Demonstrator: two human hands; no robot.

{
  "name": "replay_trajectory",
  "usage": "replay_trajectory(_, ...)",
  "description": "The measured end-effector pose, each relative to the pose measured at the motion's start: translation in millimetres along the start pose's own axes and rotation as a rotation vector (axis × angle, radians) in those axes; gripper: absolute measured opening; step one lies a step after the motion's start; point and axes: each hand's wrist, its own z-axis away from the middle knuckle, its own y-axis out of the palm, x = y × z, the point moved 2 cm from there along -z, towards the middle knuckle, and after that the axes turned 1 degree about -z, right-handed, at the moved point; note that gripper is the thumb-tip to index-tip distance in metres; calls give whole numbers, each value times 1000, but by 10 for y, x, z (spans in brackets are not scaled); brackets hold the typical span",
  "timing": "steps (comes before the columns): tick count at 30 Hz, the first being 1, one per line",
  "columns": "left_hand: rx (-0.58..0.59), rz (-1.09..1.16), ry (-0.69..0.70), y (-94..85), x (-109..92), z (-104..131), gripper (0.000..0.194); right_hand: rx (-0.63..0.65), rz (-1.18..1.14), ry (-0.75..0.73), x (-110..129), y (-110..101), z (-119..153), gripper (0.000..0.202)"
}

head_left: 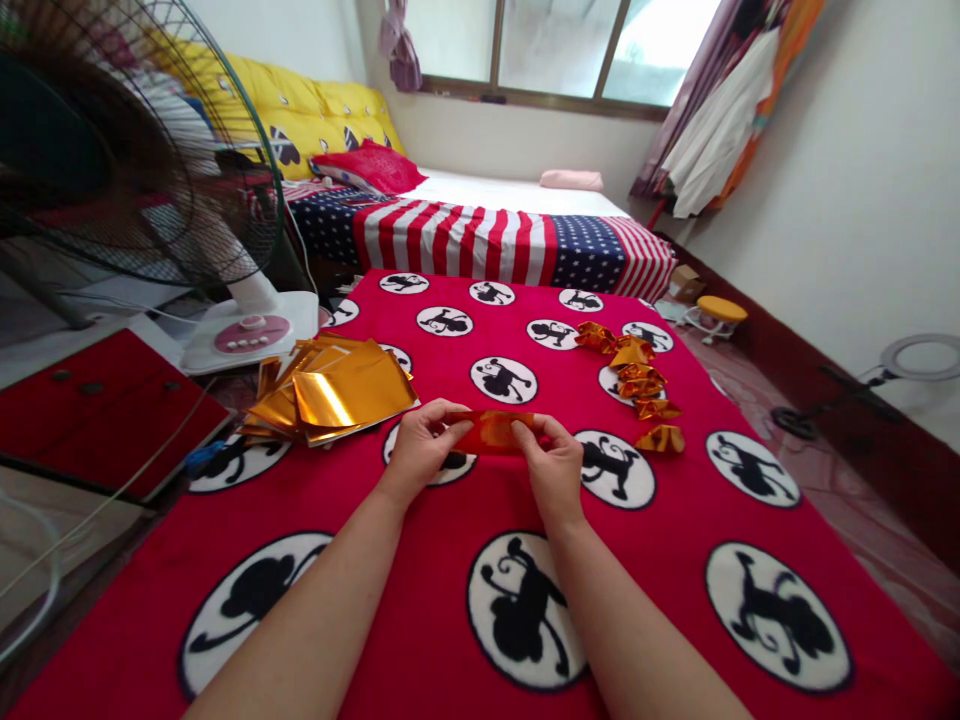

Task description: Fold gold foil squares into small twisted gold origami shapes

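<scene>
A folded strip of shiny gold foil paper [496, 431] is stretched level between my two hands, just over the red cloth [450, 500] with its round monkey prints. My left hand [421, 446] pinches the strip's left end between thumb and fingers. At the other end, my right hand [553, 458] grips it the same way, thumb on the near face. To the left lies a loose stack of flat gold foil sheets [352, 390]. Several folded gold foil pieces [637, 380] form a row on the right.
An electric fan [251, 320] stands at the left beside a red-fronted cabinet [105, 410]. Beyond the cloth is a bed with a stars-and-stripes cover [480, 240]. A yellow stool [720, 309] and a ring light [919, 357] are on the right.
</scene>
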Motion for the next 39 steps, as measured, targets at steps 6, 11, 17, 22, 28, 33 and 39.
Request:
replay_trajectory(6,-90,67,-43,18,-8,2,26,47,-169,100,-32,22,17,27)
replay_trajectory(11,-221,174,-84,-3,23,-10,31,175,-191,109,19,58,40,27)
replay_trajectory(17,57,206,-178,34,-96,22,44,16,-193,100,2,12,13,31)
replay_trajectory(22,179,76,-178,92,-157,65,40,17,-240,90,3,17,17,30)
replay_trajectory(28,44,193,-184,164,-94,87,38,169,-383,148,68,141,83,28)
replay_trajectory(33,105,268,-143,255,-146,122,32,196,-320,176,107,195,143,33)
replay_trajectory(39,110,151,-142,203,-143,102,38,162,-344,179,63,139,117,31)
